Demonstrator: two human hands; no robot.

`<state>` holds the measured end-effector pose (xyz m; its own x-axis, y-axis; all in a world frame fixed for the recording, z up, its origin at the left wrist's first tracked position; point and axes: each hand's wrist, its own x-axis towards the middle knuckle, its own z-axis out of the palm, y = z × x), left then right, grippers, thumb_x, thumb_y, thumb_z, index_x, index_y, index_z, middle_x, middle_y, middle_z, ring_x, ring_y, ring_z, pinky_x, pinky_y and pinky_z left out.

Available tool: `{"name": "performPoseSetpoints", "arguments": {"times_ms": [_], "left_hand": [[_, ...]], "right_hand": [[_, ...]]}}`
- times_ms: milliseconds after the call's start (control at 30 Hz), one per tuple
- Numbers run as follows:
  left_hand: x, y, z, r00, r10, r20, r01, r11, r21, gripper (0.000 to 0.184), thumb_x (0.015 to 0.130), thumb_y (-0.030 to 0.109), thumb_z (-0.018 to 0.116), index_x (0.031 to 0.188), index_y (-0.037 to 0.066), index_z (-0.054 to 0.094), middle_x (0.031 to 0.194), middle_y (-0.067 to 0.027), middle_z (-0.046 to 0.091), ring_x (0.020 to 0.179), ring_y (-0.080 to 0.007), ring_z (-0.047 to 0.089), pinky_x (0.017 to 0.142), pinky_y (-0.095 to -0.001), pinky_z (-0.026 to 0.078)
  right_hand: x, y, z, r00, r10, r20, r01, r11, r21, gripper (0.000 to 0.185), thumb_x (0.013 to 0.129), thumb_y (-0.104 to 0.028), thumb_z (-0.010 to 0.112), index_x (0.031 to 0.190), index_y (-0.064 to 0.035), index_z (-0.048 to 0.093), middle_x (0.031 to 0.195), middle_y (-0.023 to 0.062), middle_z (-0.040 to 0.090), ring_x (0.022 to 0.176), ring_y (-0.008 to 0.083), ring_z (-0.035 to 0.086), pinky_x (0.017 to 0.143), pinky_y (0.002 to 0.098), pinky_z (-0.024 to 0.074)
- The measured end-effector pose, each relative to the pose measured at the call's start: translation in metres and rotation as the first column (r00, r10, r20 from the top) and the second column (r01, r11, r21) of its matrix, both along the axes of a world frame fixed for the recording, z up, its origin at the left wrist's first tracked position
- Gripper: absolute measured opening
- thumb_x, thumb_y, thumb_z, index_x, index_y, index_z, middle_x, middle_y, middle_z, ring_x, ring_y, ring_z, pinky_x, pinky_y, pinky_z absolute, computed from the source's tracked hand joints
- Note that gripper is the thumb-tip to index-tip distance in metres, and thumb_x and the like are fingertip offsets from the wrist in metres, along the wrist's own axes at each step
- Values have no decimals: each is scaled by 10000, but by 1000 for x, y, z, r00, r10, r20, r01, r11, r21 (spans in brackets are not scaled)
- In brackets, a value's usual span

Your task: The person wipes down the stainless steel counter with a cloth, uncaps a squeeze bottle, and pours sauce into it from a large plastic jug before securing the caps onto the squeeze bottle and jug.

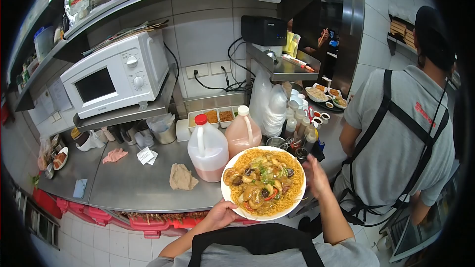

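A white plate [226, 191] of crispy noodles [295, 167], topped with a glossy vegetable and sauce mix [267, 180], is held in front of my body above the counter's front edge. My left hand [222, 214] is closed on the plate's lower left rim, thumb on top. Beside the right rim is my right hand [318, 178], its fingers stretched upward; whether it touches the plate I cannot tell. Just behind the plate stand a jug with a red cap [207, 148] and a jug of pinkish liquid with a white cap [244, 131].
The steel counter [133, 183] carries a crumpled brown cloth [182, 176], a pink cloth [115, 155] and sauce bottles [302, 128]. A microwave [116, 76] sits on a shelf above. On the right, a person in a grey shirt [396, 138] stands close, facing away. A tray of dishes [324, 96] lies at the back right.
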<state>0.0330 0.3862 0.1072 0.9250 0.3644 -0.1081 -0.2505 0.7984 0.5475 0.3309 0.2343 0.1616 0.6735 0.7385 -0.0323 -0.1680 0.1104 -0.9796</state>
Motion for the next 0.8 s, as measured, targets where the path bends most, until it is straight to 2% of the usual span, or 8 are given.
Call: {"name": "performPoseSetpoints", "arguments": {"times_ms": [33, 100, 267, 400, 500, 533, 633, 800], "left_hand": [[-2, 2, -1, 1000, 18, -8, -18, 1000, 8, 658, 784, -12, 511, 1397, -9, 272, 1370, -196, 438, 1231, -346, 487, 1013, -526, 426], [-9, 2, 6, 999, 30, -27, -29, 999, 41, 655, 785, -13, 503, 1396, -15, 270, 1370, -193, 440, 1232, -344, 486, 1011, -521, 428], [-11, 2, 7, 998, 67, 5, -68, 997, 42, 646, 784, -10, 479, 1395, -19, 270, 1369, -197, 439, 1218, -354, 498, 983, -531, 449], [-7, 10, 11, 999, 35, 20, -36, 997, 72, 636, 794, 12, 473, 1393, -29, 263, 1366, -213, 435, 1206, -374, 505, 962, -550, 460], [3, 23, 22, 998, -34, 51, 31, 998, 47, 681, 787, 5, 468, 1413, 54, 204, 1392, -195, 387, 1191, -403, 506, 894, -605, 491], [8, 25, 30, 998, -33, 51, 30, 998, 55, 690, 789, 8, 468, 1418, 65, 189, 1393, -197, 385, 1187, -405, 509, 891, -605, 493], [26, 26, 57, 997, -47, 66, 43, 997, 61, 710, 799, 20, 468, 1430, 96, 152, 1394, -200, 380, 1182, -406, 514, 875, -601, 504], [49, 39, 78, 987, -134, 92, 116, 978, 176, 616, 855, 103, 473, 1413, 32, 221, 1355, -195, 446, 1145, -368, 555, 876, -552, 522]], "right_hand": [[12, -2, 17, 946, -122, 300, 169, 976, -135, 623, 945, -507, 458, 1389, -72, 423, 1423, 106, 427, 1223, 211, 488, 928, 365, 441], [52, -6, 28, 823, -194, 534, 212, 977, 28, 468, 955, -398, 487, 1281, -68, 552, 1426, 68, 424, 1181, 160, 494, 868, 338, 437], [86, -12, 79, 626, -578, 524, 426, 815, 392, 434, 954, -427, 482, 1168, -76, 620, 1363, 70, 495, 1194, 190, 480, 862, 349, 439], [59, -9, 79, 826, -387, 410, 357, 922, 152, 539, 920, -536, 472, 1283, -143, 531, 1211, 104, 553, 1059, 231, 532, 805, 377, 477], [21, 11, 52, 978, 199, -64, -209, 943, -257, 785, 859, -726, 364, 1389, -150, 413, 1380, 139, 468, 1213, 317, 493, 952, 494, 434], [17, 25, 28, 836, 523, -167, -519, 852, 70, 861, 832, -754, 375, 1423, -128, 358, 1395, 151, 451, 1257, 301, 459, 986, 489, 415], [3, 29, 36, 708, 583, -398, -439, 805, 399, 723, 910, -621, 400, 1387, -78, 404, 1369, 152, 477, 1233, 299, 490, 1021, 458, 407], [4, 22, 40, 777, 492, -393, -276, 827, 491, 668, 927, -567, 425, 1361, -60, 419, 1342, 161, 495, 1200, 306, 515, 1002, 464, 429]]}}
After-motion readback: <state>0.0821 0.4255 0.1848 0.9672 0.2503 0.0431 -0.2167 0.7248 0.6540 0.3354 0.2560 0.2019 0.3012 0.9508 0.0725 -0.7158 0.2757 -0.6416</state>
